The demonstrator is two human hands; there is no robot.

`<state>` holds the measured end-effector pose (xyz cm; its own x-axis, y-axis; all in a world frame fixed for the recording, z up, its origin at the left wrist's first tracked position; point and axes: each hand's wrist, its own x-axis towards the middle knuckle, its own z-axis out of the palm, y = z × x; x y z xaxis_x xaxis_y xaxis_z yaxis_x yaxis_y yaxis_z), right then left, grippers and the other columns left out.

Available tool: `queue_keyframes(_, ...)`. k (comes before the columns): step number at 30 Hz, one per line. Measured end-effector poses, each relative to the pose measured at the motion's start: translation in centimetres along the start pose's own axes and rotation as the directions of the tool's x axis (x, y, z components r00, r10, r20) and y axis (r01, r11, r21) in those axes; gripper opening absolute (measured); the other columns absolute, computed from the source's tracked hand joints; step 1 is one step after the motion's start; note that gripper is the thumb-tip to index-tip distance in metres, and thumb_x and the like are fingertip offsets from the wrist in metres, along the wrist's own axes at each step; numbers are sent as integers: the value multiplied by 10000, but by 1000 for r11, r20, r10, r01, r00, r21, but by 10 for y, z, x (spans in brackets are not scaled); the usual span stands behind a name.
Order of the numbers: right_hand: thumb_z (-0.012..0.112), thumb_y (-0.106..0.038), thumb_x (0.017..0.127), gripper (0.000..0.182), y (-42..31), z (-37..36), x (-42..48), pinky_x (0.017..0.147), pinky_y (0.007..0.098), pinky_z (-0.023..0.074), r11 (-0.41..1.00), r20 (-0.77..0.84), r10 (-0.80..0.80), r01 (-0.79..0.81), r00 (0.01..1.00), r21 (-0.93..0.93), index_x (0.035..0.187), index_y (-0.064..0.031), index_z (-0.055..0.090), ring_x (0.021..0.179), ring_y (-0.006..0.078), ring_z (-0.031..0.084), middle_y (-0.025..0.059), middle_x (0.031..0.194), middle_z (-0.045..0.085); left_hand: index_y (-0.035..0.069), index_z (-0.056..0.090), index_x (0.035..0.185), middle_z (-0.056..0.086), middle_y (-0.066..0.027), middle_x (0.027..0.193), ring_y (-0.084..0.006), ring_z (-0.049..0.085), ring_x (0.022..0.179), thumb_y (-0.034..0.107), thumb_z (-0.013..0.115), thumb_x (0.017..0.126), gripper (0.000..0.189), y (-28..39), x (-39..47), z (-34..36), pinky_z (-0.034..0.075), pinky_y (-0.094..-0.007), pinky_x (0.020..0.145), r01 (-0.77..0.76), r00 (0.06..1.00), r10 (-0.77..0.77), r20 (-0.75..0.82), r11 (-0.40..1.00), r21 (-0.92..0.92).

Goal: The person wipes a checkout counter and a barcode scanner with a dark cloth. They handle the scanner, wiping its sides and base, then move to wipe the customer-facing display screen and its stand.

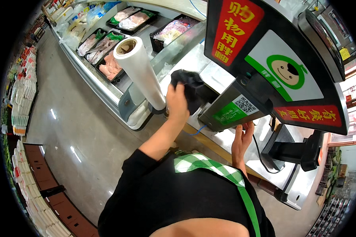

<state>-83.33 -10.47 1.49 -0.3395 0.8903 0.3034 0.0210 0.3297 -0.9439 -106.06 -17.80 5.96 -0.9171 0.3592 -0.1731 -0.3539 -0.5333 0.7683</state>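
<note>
My left hand point(177, 102) grips a crumpled black cloth point(187, 81), held up beside the metal housing point(230, 102) of a shop weighing scale. Just to the left of this hand stands a tall roll of clear plastic bags point(141, 74) on an upright holder. My right hand point(242, 140) reaches up to the lower edge of that housing. Its fingertips touch the underside and are partly hidden, so its hold is unclear. A green label with a printed code point(245, 104) covers the housing's front. Above it rises a large display panel point(293, 63) bearing writing and a cartoon face.
To the left, a refrigerated counter point(99, 80) holds black trays of raw meat point(109, 65) and a black crate point(173, 31). A black stand point(287, 151) and a cable point(259, 154) are on the steel worktop point(262, 133). Stacked goods point(23, 91) line the far aisle.
</note>
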Motion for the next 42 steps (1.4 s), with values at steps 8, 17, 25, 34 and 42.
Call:
queue_keyframes(8,598,-115,965,256,12,-23,-34,705,243,465,964,-25,116,-119,993,-238,1194,-5,562,990,142,578,65,1146,588,35,662,1126,637,-173,1247,-374,561,1209,155,633,874,280,-143,117,-6,393,-498,1045,-852,523,312,793,161,499)
queue_keyframes(17,553,-231,1014,310,67,-26,-2,739,266,491,951,-88,212,-226,973,-213,1176,31,590,922,145,649,61,1026,676,44,642,1225,567,-184,1354,-372,505,1284,282,482,988,372,-133,118,32,372,-442,1097,-828,124,-277,953,501,253)
queue_keyframes(25,610,-224,951,329,55,8,121,829,342,497,680,343,-288,443,894,-584,1198,-5,611,961,242,651,109,1090,675,-64,651,1144,688,-122,1131,-176,618,1081,216,422,1048,375,-102,96,-11,438,-296,985,-67,730,-126,672,965,254)
queue_keyframes(34,556,-279,966,363,25,66,164,848,367,508,656,707,-273,664,653,-359,1223,-29,611,991,277,653,128,1146,664,-70,646,1157,669,-154,1179,-221,604,1127,224,364,1059,418,-50,65,-37,421,-348,1030,-204,784,-124,608,874,441)
queue_keyframes(42,509,-328,979,399,73,-20,146,864,389,518,923,622,-67,285,780,-258,1246,-51,612,1017,309,655,145,1195,654,-87,613,1187,640,-204,1218,-271,569,1206,274,297,1073,493,-26,21,0,385,-400,1079,-506,791,219,572,760,408)
